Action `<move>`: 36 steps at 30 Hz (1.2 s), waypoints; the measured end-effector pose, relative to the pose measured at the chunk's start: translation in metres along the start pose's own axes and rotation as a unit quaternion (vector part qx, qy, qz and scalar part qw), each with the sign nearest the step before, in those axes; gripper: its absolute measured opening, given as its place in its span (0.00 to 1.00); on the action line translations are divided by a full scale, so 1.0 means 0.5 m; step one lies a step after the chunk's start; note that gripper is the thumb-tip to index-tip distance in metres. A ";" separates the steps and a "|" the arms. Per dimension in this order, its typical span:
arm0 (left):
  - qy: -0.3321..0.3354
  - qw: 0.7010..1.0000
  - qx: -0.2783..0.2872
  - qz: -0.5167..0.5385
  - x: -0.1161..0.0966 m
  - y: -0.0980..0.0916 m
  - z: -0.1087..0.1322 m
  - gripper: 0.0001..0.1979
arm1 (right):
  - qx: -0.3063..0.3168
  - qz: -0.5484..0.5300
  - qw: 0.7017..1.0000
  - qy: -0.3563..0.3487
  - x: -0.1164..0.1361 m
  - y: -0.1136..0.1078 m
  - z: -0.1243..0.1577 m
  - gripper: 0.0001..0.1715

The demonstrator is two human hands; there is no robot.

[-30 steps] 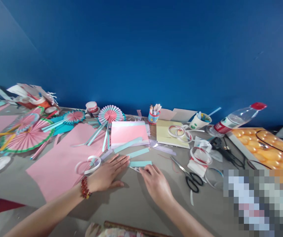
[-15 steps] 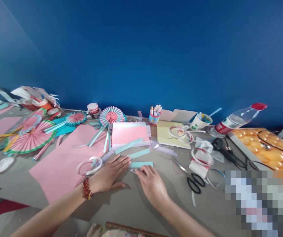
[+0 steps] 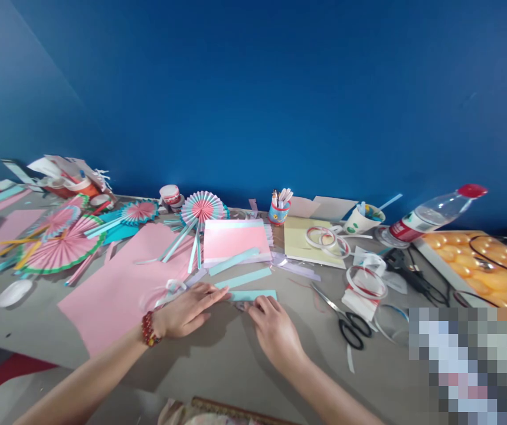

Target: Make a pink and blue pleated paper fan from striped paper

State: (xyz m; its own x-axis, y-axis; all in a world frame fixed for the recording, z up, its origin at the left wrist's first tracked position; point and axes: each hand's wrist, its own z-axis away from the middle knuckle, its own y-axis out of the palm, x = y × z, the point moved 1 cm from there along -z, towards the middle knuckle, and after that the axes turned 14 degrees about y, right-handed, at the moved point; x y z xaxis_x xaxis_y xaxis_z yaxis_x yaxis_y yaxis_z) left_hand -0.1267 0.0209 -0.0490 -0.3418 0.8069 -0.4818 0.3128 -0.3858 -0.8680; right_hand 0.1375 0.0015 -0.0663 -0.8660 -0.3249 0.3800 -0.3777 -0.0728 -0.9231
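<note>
— Left hand (image 3: 186, 314) has shifted leftward since half a second ago: palm off its flat spread, fingers drawn in, index held out. Right hand (image 3: 276, 330) nearly as it was.

— Noted. Materials, from the left?

— White oval dish (image 3: 13, 293), smooth, shallow. Next, a pleated paper fan (image 3: 65, 245), pink ribs, green edge. Then a broad pink paper sheet (image 3: 107, 295), flat and matte, pointed at its near corner.

— And at the left wrist?

— Bracelet (image 3: 150, 329) of round reddish beads. Thumb stands apart from the fingers; index tip at or just beside the left end of a light blue paper strip (image 3: 253, 294). Cannot tell whether it touches.

— Right fingers?

— Curled, narrow, at the strip's near edge. Something small and pale shows by the fingertips; cannot tell what, or whether they grip it.

— Farther right?

— Scissors (image 3: 344, 319), steel blades parted slightly, black loop handles. Behind them, glossy tape rings (image 3: 366, 282). Beyond, a clear plastic bottle (image 3: 434, 215), red cap, leaning right.

— Now the strip itself.

— Lying flat on the grey table (image 3: 218, 369) between the hands: narrow, straight-edged, plain. Two similar strips (image 3: 244, 277) slant just beyond it.
</note>
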 end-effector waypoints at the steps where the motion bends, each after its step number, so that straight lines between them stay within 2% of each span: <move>1: -0.009 1.000 0.000 0.003 0.002 0.003 0.001 0.40 | -0.001 0.003 1.000 -0.002 0.000 0.000 -0.001 0.18; 12: -0.031 0.999 0.018 0.019 0.011 -0.022 -0.008 0.41 | -0.006 -0.018 1.000 -0.004 0.007 0.003 -0.003 0.17; 25: -0.035 0.998 0.012 0.059 0.011 -0.019 -0.008 0.41 | 0.018 0.018 1.000 -0.014 0.026 0.010 -0.013 0.15; 36: -0.031 0.999 0.013 0.032 0.022 -0.010 -0.002 0.41 | 0.019 0.019 0.999 -0.041 0.047 0.016 -0.019 0.15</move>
State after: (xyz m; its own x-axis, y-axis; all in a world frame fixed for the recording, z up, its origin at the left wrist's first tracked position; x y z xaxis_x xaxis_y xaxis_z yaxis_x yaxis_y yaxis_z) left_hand -0.1312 0.0323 -0.0499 -0.3766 0.7509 -0.5425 0.3126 -0.4483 -0.8374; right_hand 0.1110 0.0025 -0.0644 -0.8489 -0.4048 0.3399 -0.3311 -0.0939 -0.9389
